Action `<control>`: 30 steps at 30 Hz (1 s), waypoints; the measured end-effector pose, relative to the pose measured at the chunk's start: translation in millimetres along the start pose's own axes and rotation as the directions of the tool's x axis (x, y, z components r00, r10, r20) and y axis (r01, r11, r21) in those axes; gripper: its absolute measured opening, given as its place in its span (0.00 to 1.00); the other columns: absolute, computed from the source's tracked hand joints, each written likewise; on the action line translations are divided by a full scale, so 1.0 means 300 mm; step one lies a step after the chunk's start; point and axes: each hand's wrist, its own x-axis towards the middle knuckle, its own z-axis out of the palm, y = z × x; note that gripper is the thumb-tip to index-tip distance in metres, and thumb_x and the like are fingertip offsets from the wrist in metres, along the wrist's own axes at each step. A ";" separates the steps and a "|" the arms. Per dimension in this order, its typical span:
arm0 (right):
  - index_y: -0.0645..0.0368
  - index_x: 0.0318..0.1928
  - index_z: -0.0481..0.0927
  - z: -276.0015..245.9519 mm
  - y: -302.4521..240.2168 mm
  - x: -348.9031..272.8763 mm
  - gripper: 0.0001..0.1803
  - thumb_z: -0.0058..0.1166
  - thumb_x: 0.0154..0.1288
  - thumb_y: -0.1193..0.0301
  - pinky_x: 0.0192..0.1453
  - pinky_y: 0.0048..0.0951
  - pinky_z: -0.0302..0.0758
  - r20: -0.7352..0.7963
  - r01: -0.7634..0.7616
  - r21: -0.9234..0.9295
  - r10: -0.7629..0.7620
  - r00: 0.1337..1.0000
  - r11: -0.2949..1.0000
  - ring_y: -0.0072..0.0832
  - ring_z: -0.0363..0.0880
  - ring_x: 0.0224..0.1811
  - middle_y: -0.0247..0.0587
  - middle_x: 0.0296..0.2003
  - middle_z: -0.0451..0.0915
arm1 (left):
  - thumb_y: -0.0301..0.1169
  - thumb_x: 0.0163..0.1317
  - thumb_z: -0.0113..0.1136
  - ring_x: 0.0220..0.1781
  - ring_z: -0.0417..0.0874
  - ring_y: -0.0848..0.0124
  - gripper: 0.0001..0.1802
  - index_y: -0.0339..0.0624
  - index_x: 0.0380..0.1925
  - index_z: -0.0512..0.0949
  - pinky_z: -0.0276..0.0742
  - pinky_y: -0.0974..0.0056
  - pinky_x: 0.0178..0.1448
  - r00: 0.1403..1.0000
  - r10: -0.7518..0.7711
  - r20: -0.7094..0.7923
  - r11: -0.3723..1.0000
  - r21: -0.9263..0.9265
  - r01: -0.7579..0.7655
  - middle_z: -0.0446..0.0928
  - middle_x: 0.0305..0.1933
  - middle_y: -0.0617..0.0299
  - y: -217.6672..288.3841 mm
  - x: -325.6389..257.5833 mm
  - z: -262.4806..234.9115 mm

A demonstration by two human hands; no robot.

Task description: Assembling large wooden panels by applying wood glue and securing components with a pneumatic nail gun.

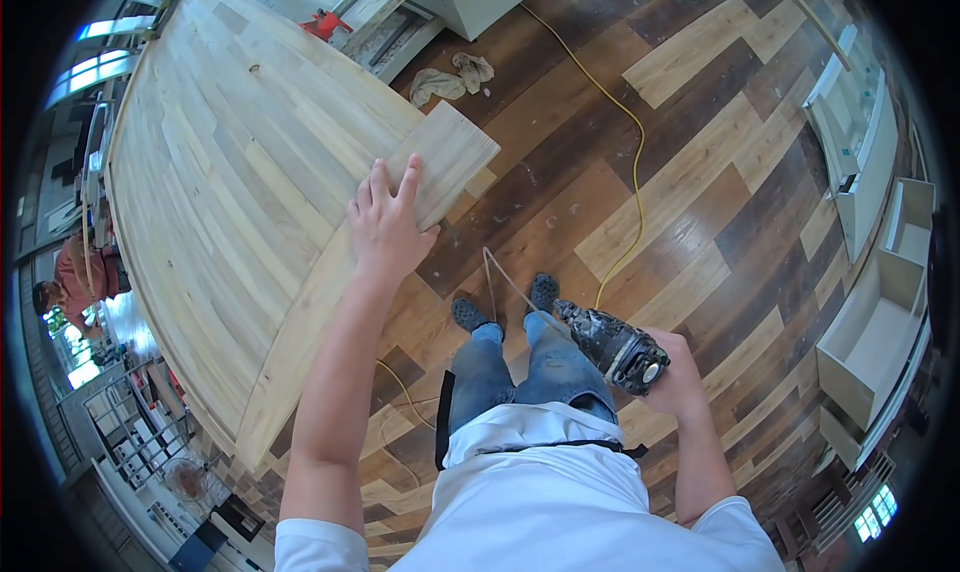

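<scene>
the large pale wooden panel made of glued strips (220,202) lies flat to the left of and beyond the left hand, and it fills most of the left half of the view. under everything is the floor of mixed brown and light wooden planks (700,222). the small rectangular pale wooden board (450,157) rests at the right edge of the big panel, with its far corner reaching out over the floor. the left hand (385,227) lies flat on the near end of this small board, fingers spread and pressing down (it does not close around anything). the right hand (675,372) is low on the right side, well apart from the left hand, and it is wrapped around the grip of a dark power tool spotted with white dust (612,344), whose nose points toward the person's shoes. a thin yellow cable (630,172) runs over the floor beyond the right hand, going away from the tool. further beyond the left hand a crumpled grey rag (450,77) lies on the floor, just past the small board.
</scene>
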 end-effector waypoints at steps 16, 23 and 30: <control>0.64 0.42 0.81 -0.008 0.029 -0.036 0.22 0.68 0.41 0.78 0.46 0.32 0.78 0.037 0.020 -0.008 -0.020 0.999 1.000 0.44 0.83 0.39 0.49 0.38 0.83 | 0.36 0.37 0.79 0.66 0.66 0.49 0.55 0.61 0.69 0.62 0.64 0.51 0.68 0.997 -0.057 0.058 0.996 -0.062 0.061 0.63 0.66 0.46 -0.002 0.006 -0.015; 0.64 0.41 0.81 0.001 -0.003 -0.014 0.21 0.69 0.41 0.78 0.44 0.31 0.78 0.019 0.008 -0.015 -0.007 1.000 1.000 0.42 0.83 0.37 0.46 0.35 0.83 | 0.37 0.37 0.79 0.65 0.67 0.50 0.54 0.61 0.69 0.62 0.65 0.51 0.68 0.998 -0.041 0.040 0.997 -0.067 0.044 0.63 0.66 0.47 -0.008 0.000 -0.008; 0.63 0.41 0.80 -0.006 -0.091 0.118 0.19 0.64 0.44 0.80 0.43 0.35 0.78 0.038 0.021 -0.101 -0.017 0.999 0.995 0.48 0.81 0.39 0.50 0.36 0.81 | 0.37 0.37 0.79 0.65 0.67 0.50 0.50 0.57 0.65 0.67 0.66 0.51 0.67 0.999 -0.036 0.015 0.995 -0.091 0.038 0.64 0.65 0.48 -0.013 0.000 -0.011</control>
